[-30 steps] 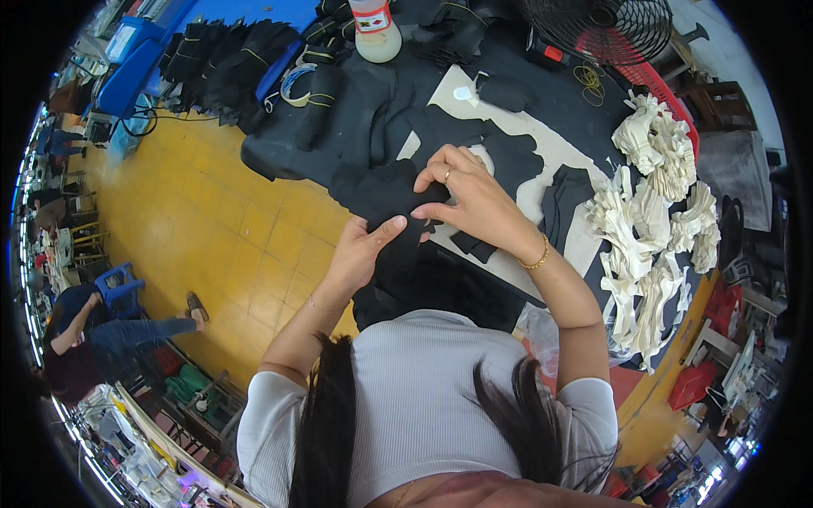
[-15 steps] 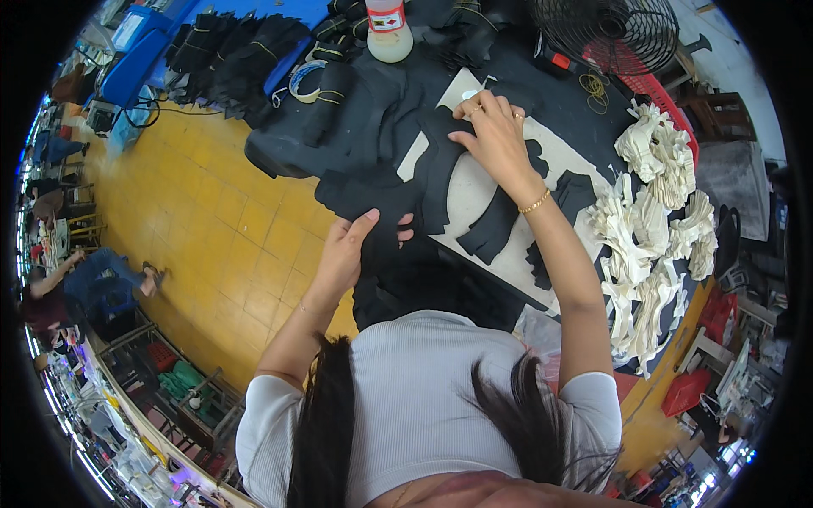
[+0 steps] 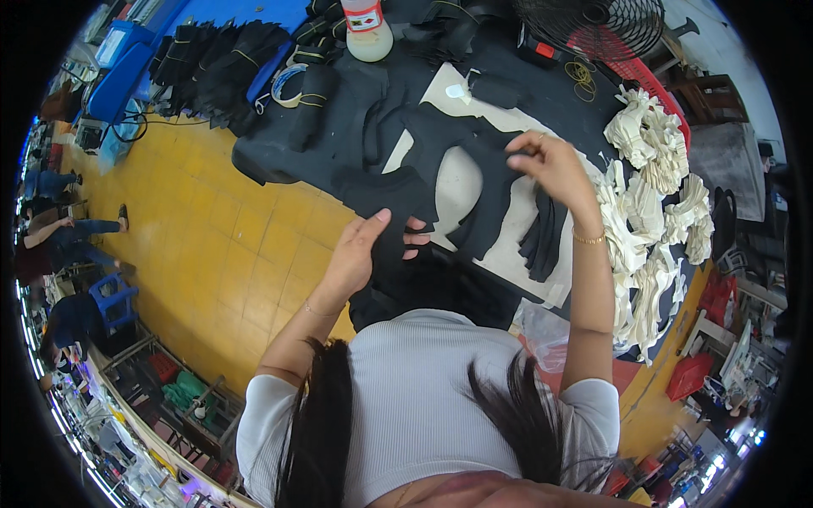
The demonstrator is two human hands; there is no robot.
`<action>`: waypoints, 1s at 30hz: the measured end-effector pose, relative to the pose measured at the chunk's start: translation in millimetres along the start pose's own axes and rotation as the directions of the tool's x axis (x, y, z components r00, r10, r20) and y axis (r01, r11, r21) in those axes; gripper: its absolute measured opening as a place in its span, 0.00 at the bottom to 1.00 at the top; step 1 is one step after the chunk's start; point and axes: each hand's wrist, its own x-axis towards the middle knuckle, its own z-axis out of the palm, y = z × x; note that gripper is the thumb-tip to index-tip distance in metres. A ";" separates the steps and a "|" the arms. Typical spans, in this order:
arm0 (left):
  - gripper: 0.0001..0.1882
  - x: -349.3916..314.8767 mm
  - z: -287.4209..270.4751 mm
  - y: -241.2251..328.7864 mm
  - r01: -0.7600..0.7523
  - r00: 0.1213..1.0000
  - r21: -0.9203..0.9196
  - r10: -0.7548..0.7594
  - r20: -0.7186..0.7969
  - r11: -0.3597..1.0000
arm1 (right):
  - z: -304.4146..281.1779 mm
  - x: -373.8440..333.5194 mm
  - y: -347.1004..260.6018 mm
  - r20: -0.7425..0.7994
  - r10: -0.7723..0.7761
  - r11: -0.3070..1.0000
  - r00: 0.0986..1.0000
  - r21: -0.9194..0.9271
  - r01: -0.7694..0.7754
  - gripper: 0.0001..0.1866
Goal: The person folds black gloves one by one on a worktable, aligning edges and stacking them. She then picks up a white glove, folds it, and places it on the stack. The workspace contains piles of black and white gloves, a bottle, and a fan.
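My left hand [image 3: 360, 254] grips a stack of black cut fabric pieces [image 3: 385, 193] at the table's near left edge, thumb on top and fingertips showing past the cloth. On the pale board [image 3: 459, 184] lies a curved black fabric piece [image 3: 491, 199], arching around a bare oval of the board. At the upper right end of this piece, my right hand [image 3: 555, 173] has its thumb and fingers pinched on the edge. Beside it, more narrow black pieces [image 3: 544, 237] lie on the board's right part. A small white item [image 3: 457, 93] rests at the board's far corner.
Cream fabric bundles [image 3: 648, 212] are heaped at the right. A glue bottle [image 3: 368, 34], a tape roll [image 3: 288, 86] and tied black bundles [image 3: 216, 63] stand along the back. A black fan [image 3: 593, 21] and a red basket [image 3: 656, 85] are at the far right.
My right hand has moved right and slightly nearer, drawing the black piece across the board. My left hand stays on its stack. The view has shifted a little.
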 end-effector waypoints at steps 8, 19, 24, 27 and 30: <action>0.22 2.6 16.6 -3.2 0.008 1.000 0.090 -0.006 -0.023 0.996 | 42.7 -8.9 -27.1 -0.177 -0.402 0.915 0.899 -0.036 0.402 0.16; 0.15 4.5 9.0 -13.1 -0.033 0.999 0.058 0.035 -0.027 0.998 | 72.7 -25.8 -71.5 0.006 -0.433 0.900 0.901 -0.045 0.433 0.13; 0.15 2.2 -3.1 -14.0 -0.099 0.974 0.145 0.126 -0.188 0.984 | 65.6 3.9 -56.2 -0.097 -0.313 0.933 0.945 0.155 0.325 0.10; 0.16 -6.0 -12.6 -7.3 -0.058 0.970 0.118 0.084 -0.227 0.991 | 70.2 35.5 -45.2 -0.121 -0.358 0.924 0.926 0.098 0.370 0.11; 0.16 -15.5 -18.0 1.0 -0.042 0.965 0.107 0.069 -0.252 0.993 | 77.7 64.3 -36.8 -0.153 -0.374 0.927 0.915 -0.050 0.371 0.12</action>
